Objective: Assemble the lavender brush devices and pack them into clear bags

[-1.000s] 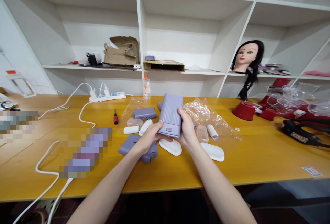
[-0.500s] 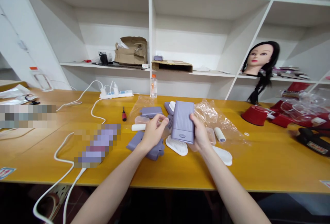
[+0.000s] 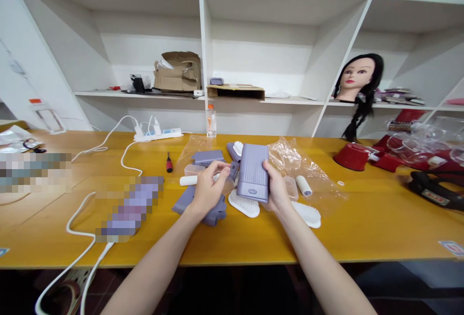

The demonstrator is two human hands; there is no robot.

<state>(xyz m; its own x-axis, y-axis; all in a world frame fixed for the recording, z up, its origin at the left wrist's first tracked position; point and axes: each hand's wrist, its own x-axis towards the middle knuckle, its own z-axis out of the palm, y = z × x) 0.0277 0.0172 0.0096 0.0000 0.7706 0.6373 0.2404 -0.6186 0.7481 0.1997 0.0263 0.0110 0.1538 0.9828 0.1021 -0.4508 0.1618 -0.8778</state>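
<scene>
A ribbed lavender plastic case (image 3: 253, 172) stands slightly tilted in the right hand (image 3: 277, 192), whose fingers wrap its lower right edge, near the middle of the yellow surface (image 3: 326, 242). The left hand (image 3: 207, 192) is just beside it, fingers curled and pressed together; I cannot tell whether they pinch anything. White bristled brush heads (image 3: 244, 204) lie at 6 o'clock, a red-handled screwdriver (image 3: 169, 163) at 10 and a white power strip (image 3: 157, 135) at 11. A black device (image 3: 431, 187) at 3 carries a label too small to read; a mannequin head (image 3: 357, 77) sits on a white shelf (image 3: 290, 101) at 2.
</scene>
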